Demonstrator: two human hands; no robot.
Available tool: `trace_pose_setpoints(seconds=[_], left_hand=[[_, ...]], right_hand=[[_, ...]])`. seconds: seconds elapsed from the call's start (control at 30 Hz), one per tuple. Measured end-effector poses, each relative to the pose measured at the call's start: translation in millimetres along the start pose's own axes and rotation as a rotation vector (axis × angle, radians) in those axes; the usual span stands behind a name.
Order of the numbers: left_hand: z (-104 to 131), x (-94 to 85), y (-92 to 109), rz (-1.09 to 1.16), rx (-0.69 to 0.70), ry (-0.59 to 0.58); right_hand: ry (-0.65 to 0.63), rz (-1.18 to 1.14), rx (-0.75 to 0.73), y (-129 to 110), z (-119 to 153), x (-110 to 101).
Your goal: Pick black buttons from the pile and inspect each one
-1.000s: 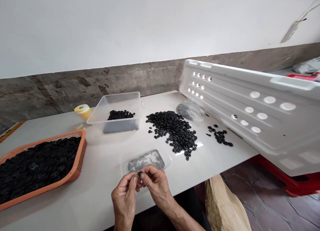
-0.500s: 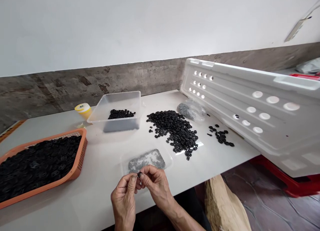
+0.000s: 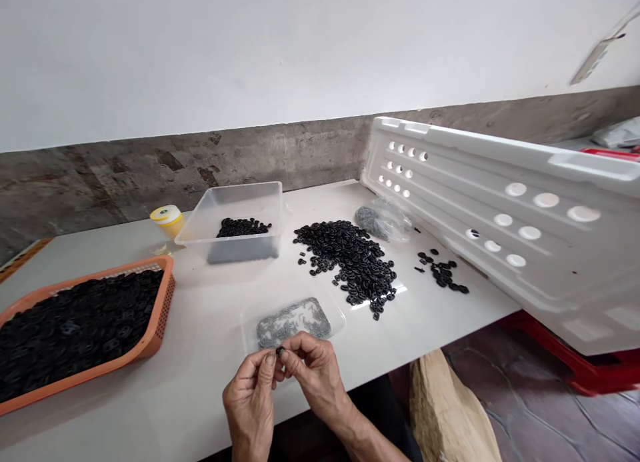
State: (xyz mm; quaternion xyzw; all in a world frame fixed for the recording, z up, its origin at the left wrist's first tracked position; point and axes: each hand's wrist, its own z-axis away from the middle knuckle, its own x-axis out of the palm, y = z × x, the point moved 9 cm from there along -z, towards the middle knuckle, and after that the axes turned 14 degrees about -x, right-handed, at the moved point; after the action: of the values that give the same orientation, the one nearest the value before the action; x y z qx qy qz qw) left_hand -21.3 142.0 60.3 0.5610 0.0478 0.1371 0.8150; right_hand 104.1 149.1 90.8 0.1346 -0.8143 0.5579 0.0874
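Note:
A small black plastic piece [image 3: 279, 351] is pinched where my two hands meet, mostly covered by fingertips. My left hand [image 3: 251, 399] is closed, thumb pressed to the index finger at the piece's left side. From the right, my right hand [image 3: 319, 375] grips it between thumb and forefinger. Just beyond the fingers lies a shallow clear tray [image 3: 339, 319] with many tiny grey metal bits [image 3: 295, 317]. A heap of black oval plastic pieces [image 3: 350, 255] spreads over the white table behind the tray, to the right.
An orange basket [image 3: 167, 295] full of black pieces stands at left. A clear bin [image 3: 200, 239] holds more, beside a yellow-and-white spool [image 3: 167, 221]. A plastic bag [image 3: 383, 221] of grey bits and a small black pile [image 3: 443, 272] lie near a leaning white perforated panel [image 3: 450, 175].
Both hands have shifted only slightly, still pinching the black piece together. Everything on the table stays where it was.

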Motion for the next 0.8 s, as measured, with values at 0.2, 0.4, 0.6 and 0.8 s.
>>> trace_pose_setpoints(seconds=[0.2, 0.4, 0.6, 0.8], left_hand=[[9, 0.9, 11, -0.016, 0.079, 0.081], [0, 5.9, 15, -0.015, 0.092, 0.000], [-9, 4.0, 2, -0.006, 0.024, -0.067], [-8, 4.2, 2, 0.009, 0.043, -0.016]], right_hand=[[0.030, 0.012, 0.025, 2, -1, -3], [0.087, -0.085, 0.091, 7, -5, -9], [0.091, -0.090, 0.094, 7, -5, -13], [0.090, -0.116, 0.055, 4, -6, -9]])
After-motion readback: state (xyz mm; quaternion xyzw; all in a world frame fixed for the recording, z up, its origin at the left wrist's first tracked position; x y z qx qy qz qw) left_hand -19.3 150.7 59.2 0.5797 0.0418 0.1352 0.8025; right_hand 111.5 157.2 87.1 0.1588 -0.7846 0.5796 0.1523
